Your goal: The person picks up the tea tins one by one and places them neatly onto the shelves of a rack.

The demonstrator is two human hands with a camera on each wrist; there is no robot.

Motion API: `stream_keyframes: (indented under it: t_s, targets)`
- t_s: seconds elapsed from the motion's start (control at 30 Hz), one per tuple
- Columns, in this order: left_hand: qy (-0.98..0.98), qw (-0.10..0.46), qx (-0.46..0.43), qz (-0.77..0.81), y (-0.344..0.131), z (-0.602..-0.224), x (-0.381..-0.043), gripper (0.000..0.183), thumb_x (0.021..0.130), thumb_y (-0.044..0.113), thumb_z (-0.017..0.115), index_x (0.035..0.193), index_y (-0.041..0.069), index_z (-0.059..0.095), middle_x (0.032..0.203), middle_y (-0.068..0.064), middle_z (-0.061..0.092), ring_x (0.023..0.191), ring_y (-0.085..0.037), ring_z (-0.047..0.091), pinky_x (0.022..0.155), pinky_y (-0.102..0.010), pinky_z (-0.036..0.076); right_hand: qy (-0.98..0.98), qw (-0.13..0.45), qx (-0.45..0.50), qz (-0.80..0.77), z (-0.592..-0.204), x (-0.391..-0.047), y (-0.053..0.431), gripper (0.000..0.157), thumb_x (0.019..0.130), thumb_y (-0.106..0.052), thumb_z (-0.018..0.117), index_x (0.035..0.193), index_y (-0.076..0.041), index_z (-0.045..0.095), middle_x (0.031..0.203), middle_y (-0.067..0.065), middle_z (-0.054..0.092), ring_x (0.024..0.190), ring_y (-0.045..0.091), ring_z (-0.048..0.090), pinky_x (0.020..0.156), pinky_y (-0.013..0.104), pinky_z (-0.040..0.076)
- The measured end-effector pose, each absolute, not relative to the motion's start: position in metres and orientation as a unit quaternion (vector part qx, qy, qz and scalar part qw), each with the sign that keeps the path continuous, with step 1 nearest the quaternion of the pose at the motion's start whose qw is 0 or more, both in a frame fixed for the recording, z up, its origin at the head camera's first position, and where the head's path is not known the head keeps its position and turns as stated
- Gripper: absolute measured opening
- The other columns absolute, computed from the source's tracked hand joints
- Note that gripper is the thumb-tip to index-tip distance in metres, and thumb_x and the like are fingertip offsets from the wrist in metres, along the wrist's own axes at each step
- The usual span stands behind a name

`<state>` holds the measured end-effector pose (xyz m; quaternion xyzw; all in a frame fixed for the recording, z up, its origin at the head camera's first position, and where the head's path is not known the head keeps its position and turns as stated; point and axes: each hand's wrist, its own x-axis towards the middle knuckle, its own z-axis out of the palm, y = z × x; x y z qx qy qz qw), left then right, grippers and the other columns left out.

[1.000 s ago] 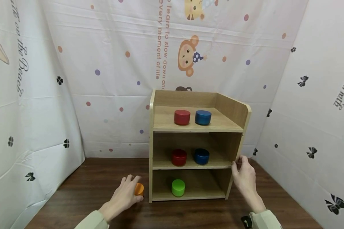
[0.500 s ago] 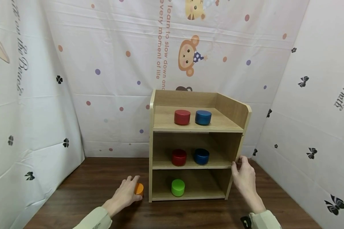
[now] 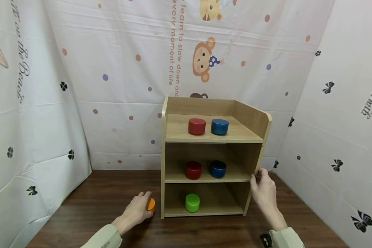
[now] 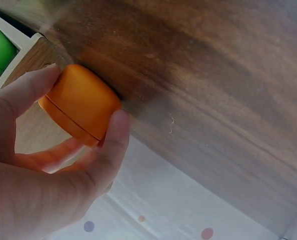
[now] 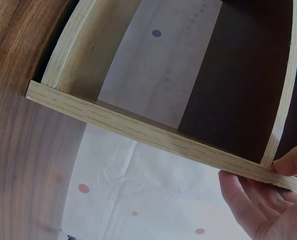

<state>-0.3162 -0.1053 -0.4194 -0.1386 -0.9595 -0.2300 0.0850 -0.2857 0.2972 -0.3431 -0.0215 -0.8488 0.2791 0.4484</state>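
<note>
My left hand (image 3: 135, 210) pinches a small orange round tin (image 4: 81, 102) between thumb and fingers. A seam runs around the tin near one end. In the head view it stands low over the tabletop, just left of the wooden shelf unit (image 3: 162, 165), its left part hidden by my fingers. My right hand (image 3: 263, 191) holds the front edge of the unit's right side panel (image 5: 153, 137), at the height of the middle board, thumb on the inner side and fingers outside. A green tin (image 3: 192, 203) stands on the bottom shelf.
On the top shelf stand a red tin (image 3: 196, 126) and a blue tin (image 3: 219, 126). Another red tin (image 3: 193, 170) and blue tin (image 3: 218, 169) stand on the middle shelf. Printed white cloth (image 3: 121, 62) hangs behind and at both sides of the dark wooden table (image 3: 111, 186).
The left hand's fingers have drawn closer around the orange tin, and the hand has shifted very slightly. My right hand keeps its hold on the side panel; the tins on the shelves stand unchanged.
</note>
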Motion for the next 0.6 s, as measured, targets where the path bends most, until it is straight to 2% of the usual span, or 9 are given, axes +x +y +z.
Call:
stream_keyframes:
  t_s: [0.6]
  targets:
    - [-0.959, 0.083, -0.140, -0.233, -0.109, -0.417, -0.306, 0.064, 0.069, 0.010, 0.081, 0.126, 0.001, 0.055, 0.099, -0.012, 0.060, 0.083, -0.025, 0.054, 0.064, -0.039, 0.046, -0.849, 0.448, -0.017, 0.279, -0.343, -0.284, 0.296, 0.020, 0.087, 0.001, 0.059, 0.105, 0.009, 0.056, 0.092, 0.027, 0.066, 0.077, 0.040, 0.064, 0.064, 0.052, 0.047]
